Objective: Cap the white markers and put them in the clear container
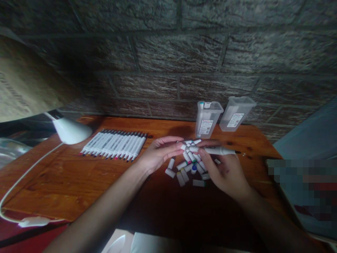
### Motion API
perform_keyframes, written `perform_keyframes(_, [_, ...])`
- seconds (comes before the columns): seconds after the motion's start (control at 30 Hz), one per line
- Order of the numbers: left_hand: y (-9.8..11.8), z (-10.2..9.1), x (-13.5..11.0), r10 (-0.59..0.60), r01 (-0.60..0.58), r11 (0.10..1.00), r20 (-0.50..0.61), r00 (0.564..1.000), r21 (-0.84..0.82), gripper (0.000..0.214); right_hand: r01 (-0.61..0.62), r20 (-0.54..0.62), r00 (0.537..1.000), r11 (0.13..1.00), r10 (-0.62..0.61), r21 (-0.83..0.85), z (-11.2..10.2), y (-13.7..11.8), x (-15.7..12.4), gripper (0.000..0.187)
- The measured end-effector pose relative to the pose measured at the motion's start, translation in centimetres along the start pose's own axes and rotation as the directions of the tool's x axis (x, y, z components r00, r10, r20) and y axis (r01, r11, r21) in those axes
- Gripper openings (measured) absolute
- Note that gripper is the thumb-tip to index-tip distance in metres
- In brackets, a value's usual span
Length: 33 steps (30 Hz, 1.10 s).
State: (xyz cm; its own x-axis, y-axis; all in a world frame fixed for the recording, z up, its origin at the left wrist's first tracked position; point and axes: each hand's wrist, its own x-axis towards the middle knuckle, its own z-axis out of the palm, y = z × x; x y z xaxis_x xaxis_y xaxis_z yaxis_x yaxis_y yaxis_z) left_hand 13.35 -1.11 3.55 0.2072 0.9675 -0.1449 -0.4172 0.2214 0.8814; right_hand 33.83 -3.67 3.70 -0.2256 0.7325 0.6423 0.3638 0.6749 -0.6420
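My right hand (223,172) grips a white marker (218,151) that lies level, its dark tip pointing right. My left hand (162,151) pinches a white marker cap (182,146) at the marker's left end. Beneath both hands lies a heap of several loose white caps (188,168) with coloured ends. A row of several uncapped white markers (114,144) lies side by side on the wooden table (65,182), left of my left hand.
Two clear plastic boxes (207,119) (236,114) stand at the table's back by a dark brick wall. A white lamp (70,130) with its cable (21,179) sits at the left. A blurred-out patch covers the right side.
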Motion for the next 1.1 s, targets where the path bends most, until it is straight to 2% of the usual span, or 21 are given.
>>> perform_keyframes(0.13, [-0.2, -0.1, 0.1, 0.018, -0.019, 0.999, 0.002, 1.0, 0.03, 0.03, -0.026, -0.001, 1.0, 0.995, 0.026, -0.095, -0.3, 0.0, 0.2, 0.011])
perform_keyframes(0.27, [0.4, -0.7, 0.1, 0.112, -0.112, 0.994, -0.006, 0.994, 0.012, 0.028, -0.057, -0.057, 0.997, 0.985, 0.049, -0.161, -1.0, 0.4, 0.2, 0.012])
perform_keyframes(0.5, [0.8, -1.0, -0.2, 0.121, -0.12, 0.993, 0.11, 0.987, -0.019, 0.024, -0.161, -0.179, 0.97, 0.986, 0.168, 0.051, -1.2, 0.2, -0.1, 0.011])
perform_keyframes(0.73, [0.9, -0.8, -0.3, 0.154, -0.152, 0.988, 0.169, 0.973, -0.025, 0.022, -0.154, -0.253, 0.949, 0.978, 0.187, 0.143, -1.2, 0.0, -0.1, 0.011])
perform_keyframes(0.9, [1.0, -0.9, -0.3, 0.152, -0.152, 0.988, 0.168, 0.974, -0.013, 0.022, -0.107, -0.243, 0.958, 0.977, 0.15, 0.182, -1.2, 0.0, -0.5, 0.008])
perform_keyframes(1.1, [0.8, -0.7, -0.3, 0.15, -0.154, 0.988, 0.161, 0.975, 0.013, 0.023, -0.074, -0.126, 0.988, 0.987, 0.093, 0.145, -1.1, -0.4, -0.7, 0.01])
